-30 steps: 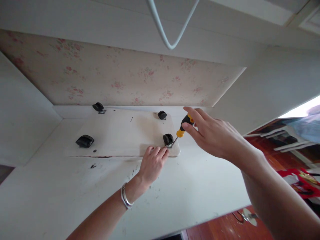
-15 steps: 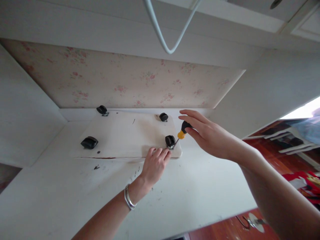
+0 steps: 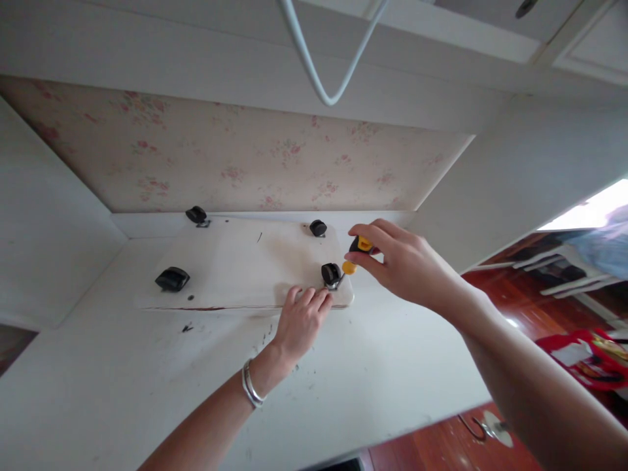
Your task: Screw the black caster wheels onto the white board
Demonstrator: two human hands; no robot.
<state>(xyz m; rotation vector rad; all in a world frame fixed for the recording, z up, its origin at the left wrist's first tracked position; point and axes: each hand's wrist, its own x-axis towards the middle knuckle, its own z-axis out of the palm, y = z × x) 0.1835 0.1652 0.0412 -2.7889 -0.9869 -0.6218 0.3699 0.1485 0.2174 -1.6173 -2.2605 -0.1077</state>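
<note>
A white board [image 3: 235, 261] lies with black caster wheels upward near its corners. My left hand [image 3: 301, 320] is closed over the board's near edge, its bent fingertips beside the metal base of the near right caster [image 3: 330, 275]. The thumb of that hand is hidden. Between the thumb and fingers of my right hand [image 3: 397, 261] is a black and yellow screwdriver [image 3: 349, 267], tilted, its shaft slanting down to the base of the same caster. The tip and any screw there are too small to make out. Other casters [image 3: 172, 279] stand at the remaining corners.
The white desktop [image 3: 383, 366] has dark marks on it. Floral wallpaper [image 3: 284, 157] covers the back, with side panels left and right. A pale cable [image 3: 309, 62] hangs overhead. Beyond the front edge is a reddish wooden floor [image 3: 417, 454]; a red item [image 3: 583, 356] lies at the right.
My right fingers, stretched out around the handle before, are now curled round the screwdriver in a pinch. My left hand stays on the board. The whole view has shifted slightly.
</note>
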